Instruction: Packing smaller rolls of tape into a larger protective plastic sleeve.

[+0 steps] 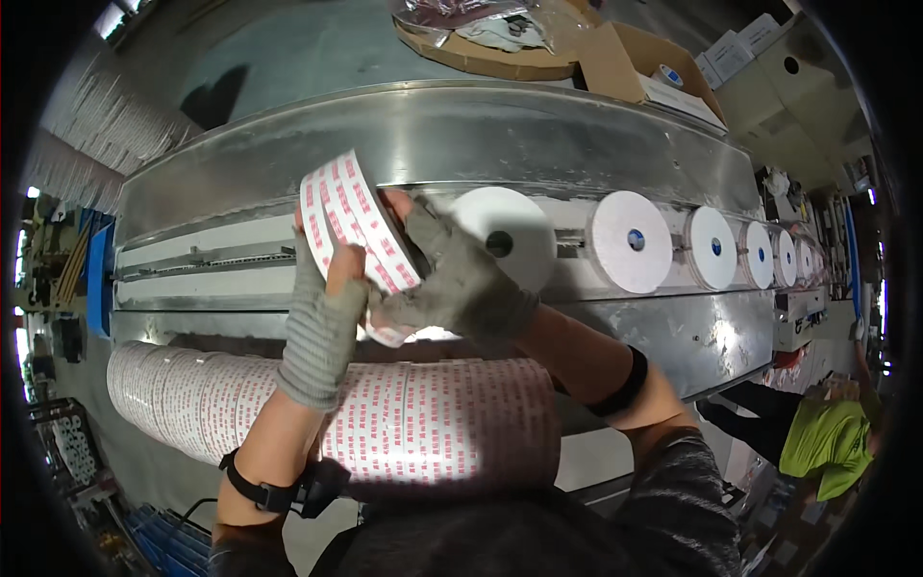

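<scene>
Both our hands are up on one tape roll, white liner with red print, held tilted above the machine bed. Left hand, in a grey fingerless glove, is closed on the roll's lower edge, fingers curled round the rim. Right hand, same kind of glove, is closed on the roll's right face, thumb on top. So both grips are shut on the same roll, which is held clear of the machine.

Just right of the grip: a row of white rolls mounted on a shaft, running off to the far right. Left of the grip the shaft looks bare. Below the grip, near our body, lies the long uncut log of printed tape, well apart from the held roll.

Our read on progress: several rolls are seated on the shaft, this one is in hand and not seated, and the bare stretch to the left suggests more slots to fill. We cannot tell whether the roll is going on or coming off.

A cardboard box sits beyond the machine; another person in a green top works at far right.
</scene>
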